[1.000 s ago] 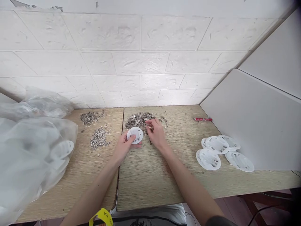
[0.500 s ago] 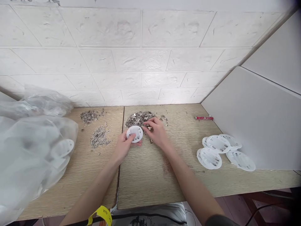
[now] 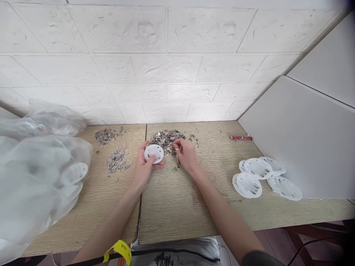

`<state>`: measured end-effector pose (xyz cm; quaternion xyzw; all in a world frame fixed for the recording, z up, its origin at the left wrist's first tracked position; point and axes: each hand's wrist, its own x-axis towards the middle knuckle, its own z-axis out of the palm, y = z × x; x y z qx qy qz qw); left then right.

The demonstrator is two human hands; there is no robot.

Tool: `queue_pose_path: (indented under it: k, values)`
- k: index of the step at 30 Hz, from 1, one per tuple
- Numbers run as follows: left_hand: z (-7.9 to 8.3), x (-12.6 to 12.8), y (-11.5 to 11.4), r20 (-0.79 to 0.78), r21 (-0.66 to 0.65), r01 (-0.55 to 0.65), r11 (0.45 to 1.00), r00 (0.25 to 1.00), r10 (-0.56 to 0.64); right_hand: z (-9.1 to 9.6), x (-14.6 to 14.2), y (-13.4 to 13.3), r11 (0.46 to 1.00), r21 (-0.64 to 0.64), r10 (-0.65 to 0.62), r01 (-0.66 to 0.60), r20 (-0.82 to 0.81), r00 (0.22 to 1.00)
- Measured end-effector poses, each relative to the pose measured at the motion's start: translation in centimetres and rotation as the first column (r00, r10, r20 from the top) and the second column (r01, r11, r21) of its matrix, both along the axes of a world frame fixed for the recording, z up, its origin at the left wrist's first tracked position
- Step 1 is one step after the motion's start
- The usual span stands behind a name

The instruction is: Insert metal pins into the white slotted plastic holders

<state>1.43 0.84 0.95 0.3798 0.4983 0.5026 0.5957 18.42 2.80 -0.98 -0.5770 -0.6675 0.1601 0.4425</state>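
A round white plastic plate (image 3: 154,153) with small metal pieces in its slots is gripped in my left hand (image 3: 144,166), thumb on its face and fingers behind. My right hand (image 3: 185,155) is closed at the near right edge of a heap of small metal clips (image 3: 166,139). Below its pinched fingers a slim brass-coloured tool (image 3: 178,160) sticks out, partly hidden by the hand. I cannot make out whether a clip is also between the fingertips.
Two smaller piles of metal parts (image 3: 118,159) lie left of the table seam. Large clear plastic bags (image 3: 41,184) fill the left side, with white discs inside. Several round white plates (image 3: 257,169) rest at the right, near a red stick (image 3: 241,137) and the grey panel (image 3: 299,140).
My left hand has drawn the plate a little to the left and up, away from my right hand. My right hand's fingers have closed more tightly near the heap.
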Motion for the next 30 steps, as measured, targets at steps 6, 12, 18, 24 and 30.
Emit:
queue_pose_path:
  k: [6,12,18,24,30]
  values:
    - [-0.19,0.0,0.08,-0.015,-0.01,-0.006,1.0,1.0,0.006,0.23,0.21,-0.03,0.998,0.03,0.057,-0.058,0.046,0.997]
    - [0.12,0.08,0.01,-0.025,-0.03,-0.006,1.0,1.0,0.006,0.26,0.08,-0.35,0.991,-0.008,0.133,-0.135,0.254,0.958]
    - [0.32,0.16,-0.05,-0.007,-0.036,0.001,0.999,1.0,-0.001,-0.11,-0.07,-0.21,0.99,-0.021,0.137,-0.136,0.209,0.968]
    - [-0.08,0.05,0.05,-0.015,-0.012,0.008,1.0,1.0,-0.008,0.11,-0.1,-0.22,0.991,-0.004,0.135,-0.137,0.195,0.971]
    - [-0.44,-0.03,0.17,0.0,-0.003,0.021,1.0,1.0,-0.021,-0.1,-0.06,-0.35,0.989,-0.031,0.15,-0.147,0.243,0.958]
